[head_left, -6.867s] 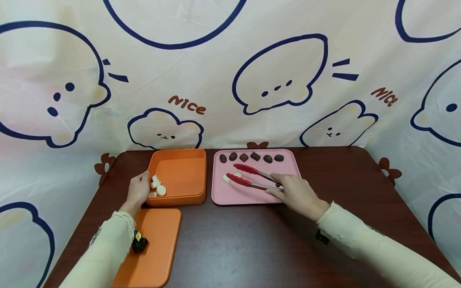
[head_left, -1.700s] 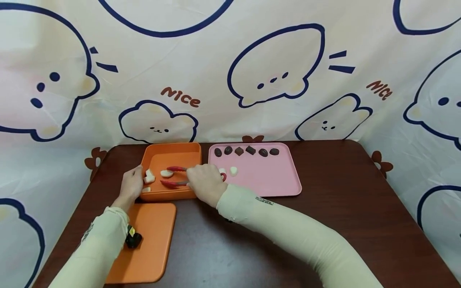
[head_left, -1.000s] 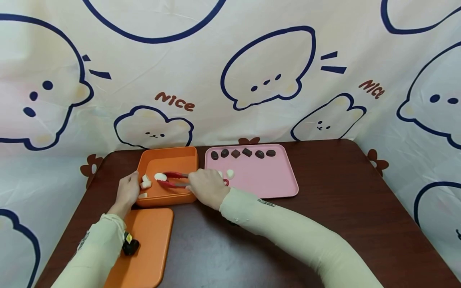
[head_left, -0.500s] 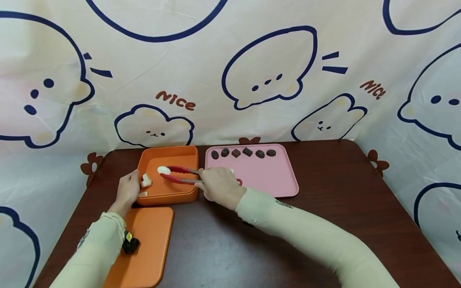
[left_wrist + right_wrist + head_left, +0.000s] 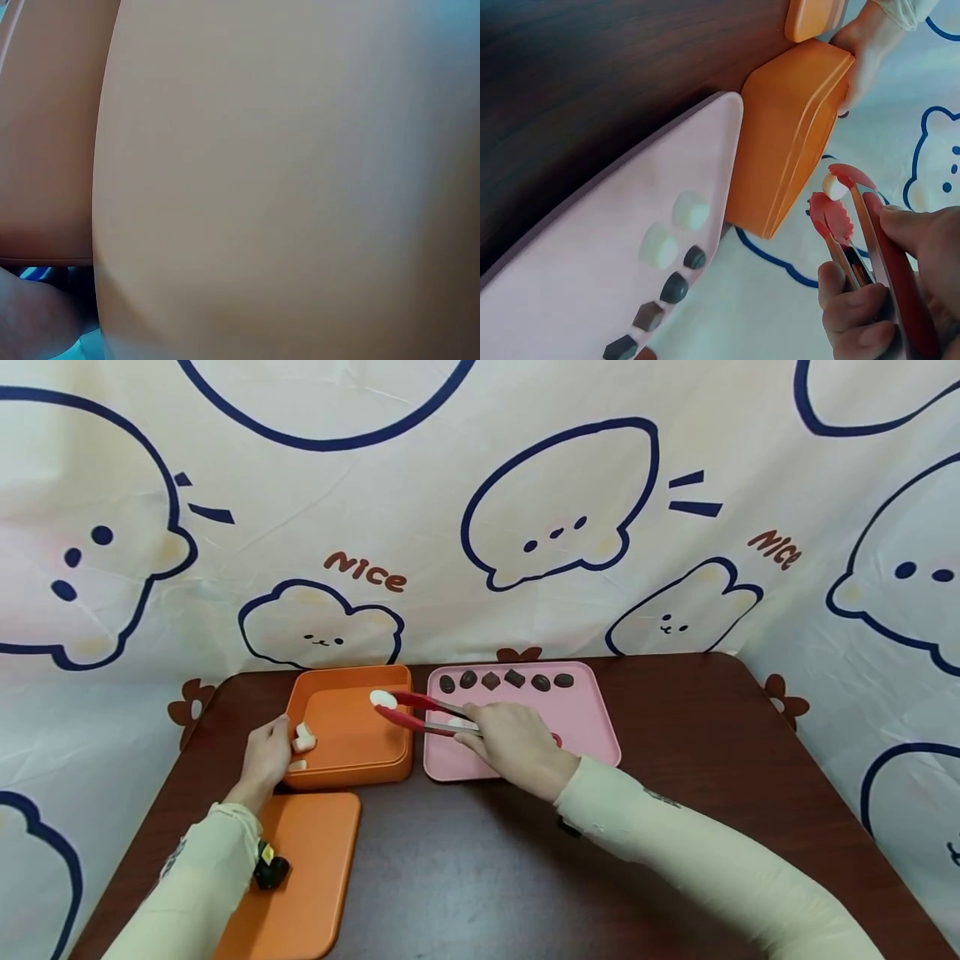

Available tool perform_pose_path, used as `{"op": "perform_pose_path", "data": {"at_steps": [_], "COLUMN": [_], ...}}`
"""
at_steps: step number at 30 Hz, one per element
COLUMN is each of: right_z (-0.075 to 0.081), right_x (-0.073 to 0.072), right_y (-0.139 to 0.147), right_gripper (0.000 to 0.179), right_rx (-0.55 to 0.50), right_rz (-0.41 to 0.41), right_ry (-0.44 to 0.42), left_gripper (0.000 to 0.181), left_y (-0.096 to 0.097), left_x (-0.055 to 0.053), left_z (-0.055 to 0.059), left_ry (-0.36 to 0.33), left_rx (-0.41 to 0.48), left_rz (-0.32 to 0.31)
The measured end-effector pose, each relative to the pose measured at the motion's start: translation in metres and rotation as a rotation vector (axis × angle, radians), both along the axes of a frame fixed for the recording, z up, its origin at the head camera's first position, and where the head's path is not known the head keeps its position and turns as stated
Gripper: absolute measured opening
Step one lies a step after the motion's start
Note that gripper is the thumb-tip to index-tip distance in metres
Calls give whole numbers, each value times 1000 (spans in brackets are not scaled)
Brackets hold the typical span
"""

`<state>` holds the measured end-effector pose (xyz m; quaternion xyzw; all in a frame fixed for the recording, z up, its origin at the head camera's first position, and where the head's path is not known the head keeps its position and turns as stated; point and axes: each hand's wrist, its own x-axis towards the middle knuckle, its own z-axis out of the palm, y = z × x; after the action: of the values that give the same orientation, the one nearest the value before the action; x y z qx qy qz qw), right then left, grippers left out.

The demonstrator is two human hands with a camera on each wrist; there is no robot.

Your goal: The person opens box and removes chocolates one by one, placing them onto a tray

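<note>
Over the dark table [image 5: 450, 885], tongs [image 5: 408, 721] pinch a white piece [image 5: 382, 699]

From my head, one camera looks forward and down: cloth [image 5: 420, 510] above, table [image 5: 465, 877] below. My left wrist's view sits very close, an orange surface [image 5: 262, 165] filling most of it. My right wrist's, near and sideways, shares with the head view the tray [image 5: 562, 292], lower left, and box [image 5: 780, 127], upper centre.

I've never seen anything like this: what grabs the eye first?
Probably the big blue-outlined cartoons on the cloth behind the table. Then the red-tipped tongs in the right hand, gripping a white piece over the orange box. Six dark pieces line the far edge of the pink tray.
</note>
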<state>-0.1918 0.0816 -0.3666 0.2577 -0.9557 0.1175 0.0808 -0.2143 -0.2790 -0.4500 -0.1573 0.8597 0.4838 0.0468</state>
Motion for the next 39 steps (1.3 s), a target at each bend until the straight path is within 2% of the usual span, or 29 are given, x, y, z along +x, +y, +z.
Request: {"op": "perform_pose_path", "data": {"at_steps": [4,8,10,13,17,20,24,29,32,38,39], "right_z": [-1,-1,-1,-1,-2,-4,-9,-19,-25,-36,-37], "right_x": [3,6,8,11,16,20,24,27,28,29,29], "right_y": [15,30,37,48,64,75,90,109,119,128,128], "right_gripper": [22,20,20,18,21,21,20,22,24,25,25], "right_rx": [-16,-6,-9,-16,-22,-17,-4,19,39,91,100], "right_rz": [-9,-29,-33,-33,-36,-71,-120,-144,-148,-143,-142], "right_ry": [13,38,52,71,67,37,2,13,32,45,47], "left_gripper": [68,69,61,65,65,53,52,69,69,63,66], "left_y": [-1,-1,-1,-1,0,0,-1,-1,-1,2,2], "left_x": [1,-1,-2,-2,-1,-2,-3,-2,-1,-2,-2], "left_z": [0,0,0,0,0,0,-1,-2,-1,0,0], "left_ry": [-15,11,23,18,23,34,29,6,-9,7,4], "left_rx": [3,10,14,8,-5,-18,-18,-1,5,17,16], "left_rz": [-7,-6,-1,-6,21,48,43,25,19,30,24]}}
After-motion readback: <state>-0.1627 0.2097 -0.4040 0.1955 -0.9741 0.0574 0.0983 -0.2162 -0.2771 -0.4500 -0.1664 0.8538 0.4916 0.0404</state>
